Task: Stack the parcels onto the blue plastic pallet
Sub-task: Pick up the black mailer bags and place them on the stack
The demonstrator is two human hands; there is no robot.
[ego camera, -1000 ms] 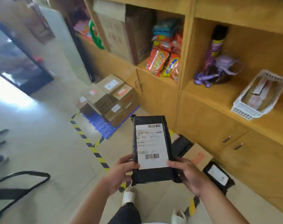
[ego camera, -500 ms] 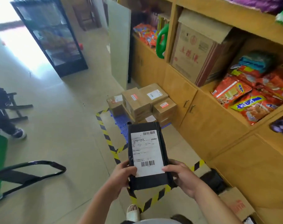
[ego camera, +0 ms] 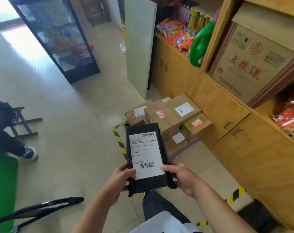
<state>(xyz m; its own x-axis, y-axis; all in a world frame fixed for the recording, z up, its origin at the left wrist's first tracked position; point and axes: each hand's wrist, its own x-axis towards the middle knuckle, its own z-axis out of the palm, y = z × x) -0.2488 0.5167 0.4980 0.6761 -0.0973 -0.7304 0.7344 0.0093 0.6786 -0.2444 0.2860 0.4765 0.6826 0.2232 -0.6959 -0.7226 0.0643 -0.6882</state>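
Note:
A black plastic-wrapped parcel (ego camera: 147, 157) with a white shipping label is held upright in front of me. My left hand (ego camera: 119, 180) grips its lower left edge, thumb on the label. My right hand (ego camera: 183, 178) grips its lower right edge. Just beyond the parcel, several brown cardboard parcels (ego camera: 173, 115) are stacked on the blue plastic pallet (ego camera: 190, 145), of which only a thin blue edge shows. The held parcel hides the near part of the stack.
Wooden cabinets (ego camera: 243, 140) with snack-filled shelves run along the right. Yellow-black floor tape (ego camera: 117, 137) borders the pallet. A glass display fridge (ego camera: 59, 39) stands far left. Another person's leg and shoe (ego camera: 27, 153) and a black stool (ego camera: 23, 121) are at left; a black strap (ego camera: 42, 207) lies lower left.
I have walked closer to the pallet; the stack of boxes is now larger and nearer, right behind the black parcel. Both hands keep the same grip.

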